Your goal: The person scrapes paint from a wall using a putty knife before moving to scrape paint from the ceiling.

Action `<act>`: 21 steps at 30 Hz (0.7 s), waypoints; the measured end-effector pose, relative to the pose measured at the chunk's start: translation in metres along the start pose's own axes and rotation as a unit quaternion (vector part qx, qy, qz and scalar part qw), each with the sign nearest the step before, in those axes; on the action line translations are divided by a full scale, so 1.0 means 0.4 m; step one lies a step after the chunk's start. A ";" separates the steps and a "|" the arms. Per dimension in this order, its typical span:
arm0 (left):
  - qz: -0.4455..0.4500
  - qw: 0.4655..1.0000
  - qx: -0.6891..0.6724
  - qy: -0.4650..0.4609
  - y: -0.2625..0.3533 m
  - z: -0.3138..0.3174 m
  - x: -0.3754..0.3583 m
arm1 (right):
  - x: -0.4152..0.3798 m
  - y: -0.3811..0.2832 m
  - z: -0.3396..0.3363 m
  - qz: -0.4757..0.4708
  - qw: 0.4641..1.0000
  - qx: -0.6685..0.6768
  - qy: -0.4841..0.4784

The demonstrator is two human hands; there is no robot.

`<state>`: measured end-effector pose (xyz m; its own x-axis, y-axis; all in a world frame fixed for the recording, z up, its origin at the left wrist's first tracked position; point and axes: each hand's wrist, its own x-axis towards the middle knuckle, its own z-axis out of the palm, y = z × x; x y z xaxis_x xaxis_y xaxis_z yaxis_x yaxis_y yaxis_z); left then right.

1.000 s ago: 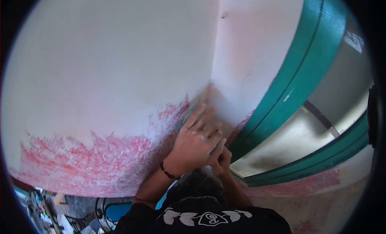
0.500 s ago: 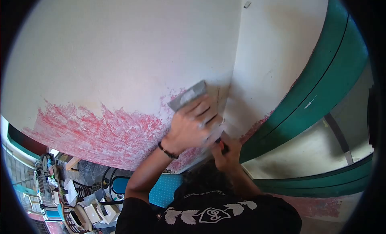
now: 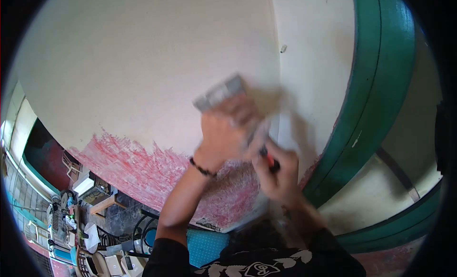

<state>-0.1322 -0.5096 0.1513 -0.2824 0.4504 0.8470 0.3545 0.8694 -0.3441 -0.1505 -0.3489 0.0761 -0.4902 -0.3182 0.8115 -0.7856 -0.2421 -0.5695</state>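
Two tools up, close together, in front of the wall point(image 3: 143, 62)!
Here's the wide grey blade point(image 3: 220, 92), pale-smeared, tilted with its right end higher; and just below, to the right, the scraper point(image 3: 271, 160), red-and-black handle gripped, greyish blade (blurred, this one) angled upward.

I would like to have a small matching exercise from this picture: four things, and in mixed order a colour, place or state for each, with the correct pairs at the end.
1. bracelet
2. flat plate
3. frame
4. right hand

A. green
B. closed around a red-and-black handle
C. around the left wrist
D. grey, at the left hand

Pairs: 1-C, 2-D, 3-A, 4-B
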 end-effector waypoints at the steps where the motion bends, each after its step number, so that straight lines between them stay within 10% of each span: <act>1: -0.011 1.000 0.010 0.020 -0.013 -0.023 0.062 | 0.044 -0.028 -0.016 -0.014 1.000 -0.019 -0.006; 21: -0.030 0.996 0.073 0.050 -0.134 -0.159 0.381 | 0.368 -0.194 -0.055 -0.146 0.988 0.019 0.054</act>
<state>-0.1374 -0.5006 0.3247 -0.2055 0.3813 0.9013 0.2043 0.9174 -0.3415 -0.1698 -0.3569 0.2426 -0.2829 -0.1306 0.9502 -0.8861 -0.3436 -0.3110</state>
